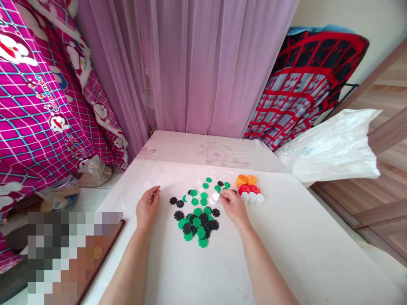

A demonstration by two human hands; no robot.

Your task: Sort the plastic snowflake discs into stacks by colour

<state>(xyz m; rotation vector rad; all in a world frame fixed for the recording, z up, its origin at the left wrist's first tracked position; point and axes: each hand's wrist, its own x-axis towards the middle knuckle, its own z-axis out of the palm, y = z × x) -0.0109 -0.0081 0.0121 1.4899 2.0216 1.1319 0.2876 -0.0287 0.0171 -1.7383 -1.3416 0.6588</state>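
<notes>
My right hand (233,205) is closed in a pinch on a white notched plastic disc (216,196) at the right of the scattered pieces. At the left, my left hand (148,206) rests over the table with its fingers curled in; no object shows between the fingertips. Between both hands lie loose green, black and white discs, among them a white disc (188,198) and a black disc (173,201). Closer to me is a heap of green and black discs (196,222). Beyond my right hand stand rows of orange discs (242,181), red discs (244,189) and white discs (253,197).
The table (286,237) has a white cover with a floral strip at the far end. A purple curtain (197,67) hangs behind it. At the right is a white plastic bag (337,146); a pink patterned cloth (47,97) hangs at the left. A pixelated patch covers the lower left.
</notes>
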